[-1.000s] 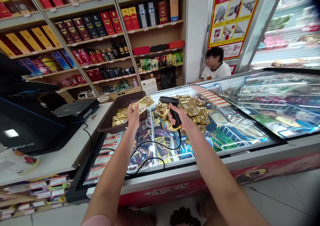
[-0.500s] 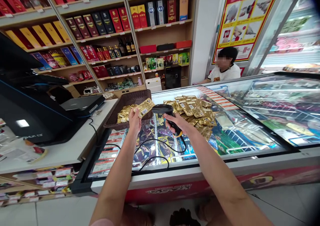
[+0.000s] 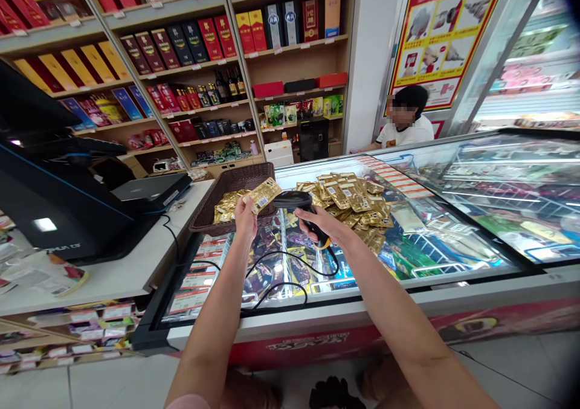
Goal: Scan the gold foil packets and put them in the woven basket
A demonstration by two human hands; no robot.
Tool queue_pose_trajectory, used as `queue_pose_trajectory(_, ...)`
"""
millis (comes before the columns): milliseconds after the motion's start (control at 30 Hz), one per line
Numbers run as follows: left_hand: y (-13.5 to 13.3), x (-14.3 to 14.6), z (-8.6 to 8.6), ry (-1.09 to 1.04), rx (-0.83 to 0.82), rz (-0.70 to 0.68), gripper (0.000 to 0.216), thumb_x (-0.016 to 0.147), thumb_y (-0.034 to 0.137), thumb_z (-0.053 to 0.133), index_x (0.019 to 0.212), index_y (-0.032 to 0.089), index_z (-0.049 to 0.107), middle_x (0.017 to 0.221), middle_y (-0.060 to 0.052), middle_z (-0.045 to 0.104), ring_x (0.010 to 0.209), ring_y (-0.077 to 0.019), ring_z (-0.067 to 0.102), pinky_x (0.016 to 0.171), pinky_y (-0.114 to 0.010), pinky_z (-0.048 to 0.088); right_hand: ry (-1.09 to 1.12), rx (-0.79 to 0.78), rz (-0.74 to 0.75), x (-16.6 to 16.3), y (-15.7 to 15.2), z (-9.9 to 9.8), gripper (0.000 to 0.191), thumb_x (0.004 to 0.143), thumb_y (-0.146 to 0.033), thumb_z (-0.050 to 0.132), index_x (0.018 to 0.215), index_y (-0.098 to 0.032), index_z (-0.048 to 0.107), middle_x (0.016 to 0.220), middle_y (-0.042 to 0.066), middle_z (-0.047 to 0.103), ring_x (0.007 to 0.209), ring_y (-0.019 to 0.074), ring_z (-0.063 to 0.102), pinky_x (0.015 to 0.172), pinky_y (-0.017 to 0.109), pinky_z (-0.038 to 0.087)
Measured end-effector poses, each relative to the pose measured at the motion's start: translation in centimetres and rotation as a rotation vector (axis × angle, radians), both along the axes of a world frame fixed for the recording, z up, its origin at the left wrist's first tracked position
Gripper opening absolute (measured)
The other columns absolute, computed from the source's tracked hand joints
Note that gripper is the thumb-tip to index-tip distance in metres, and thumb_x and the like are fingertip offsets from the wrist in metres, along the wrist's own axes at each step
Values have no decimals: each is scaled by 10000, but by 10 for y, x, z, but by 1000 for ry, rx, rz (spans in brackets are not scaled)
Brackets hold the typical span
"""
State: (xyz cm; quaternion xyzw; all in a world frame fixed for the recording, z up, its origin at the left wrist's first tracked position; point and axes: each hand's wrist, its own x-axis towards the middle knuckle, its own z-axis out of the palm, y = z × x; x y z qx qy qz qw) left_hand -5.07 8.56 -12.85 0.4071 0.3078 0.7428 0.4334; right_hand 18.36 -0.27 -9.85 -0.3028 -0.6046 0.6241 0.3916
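My left hand [image 3: 246, 217] is closed on one end of a gold snack packet [image 3: 263, 194], whose printed barcode faces me. In my right hand [image 3: 322, 223] is a black barcode scanner [image 3: 293, 200], gripped by its handle, its head pointing left at the packet and a small distance from it. Behind the left hand, a brown woven basket [image 3: 199, 214] holds more gold packets [image 3: 225, 208]. A heap of gold packets [image 3: 348, 194] lies on the freezer's glass top, to the right of the scanner.
The scanner's black cable [image 3: 281, 284] loops over the freezer glass [image 3: 408, 264]. A checkout machine [image 3: 67, 197] stands on the white counter [image 3: 131, 285] at left. Behind the freezer, a person [image 3: 405, 125] sits near a poster [image 3: 446, 40]. Shelves of boxes and bottles [image 3: 181, 40] line the back wall.
Both hands keep their holds, with the packet and scanner nearly in place. The scanner's head has shifted very slightly left and down. The person behind the freezer has moved a little.
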Motion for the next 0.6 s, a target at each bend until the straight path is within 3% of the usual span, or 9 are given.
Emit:
queue_pose_trajectory(200, 4, -2, 5, -36, -52, 35, 239, 761, 342, 785, 819, 169, 630, 822, 5, 673, 752, -108, 648, 780, -238, 528, 67, -60, -36, 2, 4, -4, 482, 800, -630, 713, 715, -196, 519, 600, -26, 539, 387, 66, 425, 369, 220, 341)
queue_pose_trajectory(400, 35, -28, 30, 20, -260, 246, 84, 862, 200, 596, 788, 179, 562, 711, 15, 612, 638, -115, 623, 687, -253, 540, 204, -106, -89, 10, 7, 1, 472, 763, -619, 751, 761, -205, 524, 584, -43, 535, 372, 65, 413, 346, 215, 308)
queue_pose_trajectory(500, 53, -47, 38, 131, -424, 328, 45, 861, 200, 570, 839, 190, 532, 726, 0, 604, 642, -154, 645, 656, -315, 557, 269, -103, -152, 19, 9, 4, 483, 748, -629, 756, 726, -202, 534, 561, -42, 526, 360, 63, 396, 331, 219, 303)
queue_pose_trajectory(600, 64, -58, 42, 318, -471, 393, 66, 856, 198, 546, 918, 194, 522, 862, -69, 635, 791, -239, 690, 720, -454, 566, 365, -92, -234, 33, 14, 6, 463, 743, -607, 773, 739, -201, 549, 564, -41, 534, 361, 62, 409, 322, 210, 292)
